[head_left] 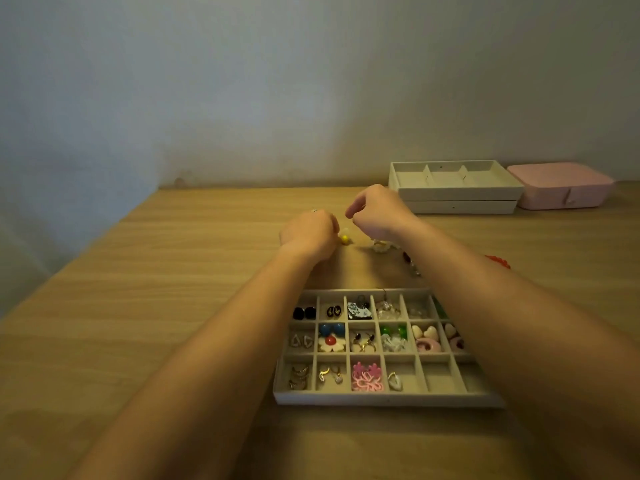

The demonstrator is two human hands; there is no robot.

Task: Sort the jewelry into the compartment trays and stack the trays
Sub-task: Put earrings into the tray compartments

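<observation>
A beige compartment tray (346,398) lies at the front of the table, between my forearms. Most of its cells hold earrings and small charms, and a few front right cells hold nothing. Beyond it my left hand (308,233) is curled over the table, its fingertips pinching a small yellow earring (344,239). My right hand (377,213) hovers just to the right and slightly higher, fingers curled, thumb and forefinger together. Nothing shows between them. Loose pieces lie under my right wrist: a cream one (379,245) and a dark one (408,257).
Two more beige trays (457,194) are stacked at the back right, the top one with wide cells that look empty. A pink jewelry box (561,187) stands beside them. A red bead string (498,262) peeks out behind my right forearm. The wall runs along the table's far edge.
</observation>
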